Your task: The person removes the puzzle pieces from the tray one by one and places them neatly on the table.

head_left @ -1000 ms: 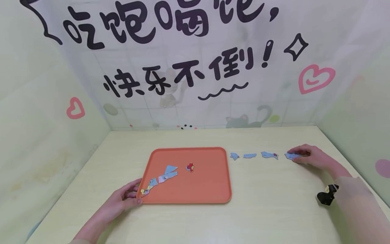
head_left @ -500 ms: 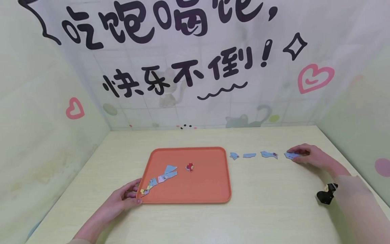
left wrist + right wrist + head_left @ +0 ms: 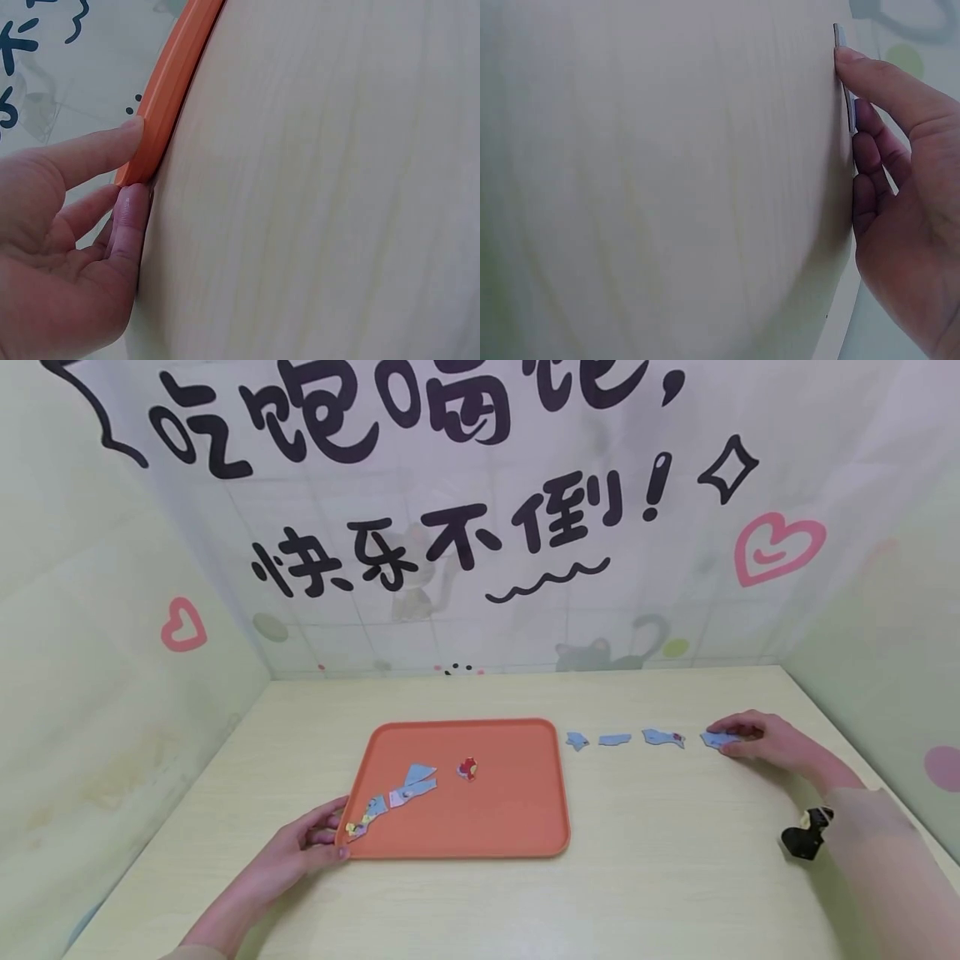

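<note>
At the tray's near left corner, my left hand (image 3: 300,847) holds the rim of the orange tray (image 3: 495,827) between thumb and fingers. The left wrist view has the thumb (image 3: 124,142) against the tray's side wall (image 3: 169,97). Far to the right, my right hand (image 3: 765,743) pinches a light blue puzzle piece (image 3: 715,740) by its edges, low at the table. From the right wrist, that piece shows edge-on as a thin strip (image 3: 847,97) between thumb and fingers.
A row of blue puzzle pieces lies right of the tray: a pointed one (image 3: 577,741), a narrow one (image 3: 615,740) and a longer one (image 3: 660,738). On the tray are a red piece (image 3: 468,768) and several joined or close-lying pieces (image 3: 412,792). Cloth walls (image 3: 510,635) enclose the table.
</note>
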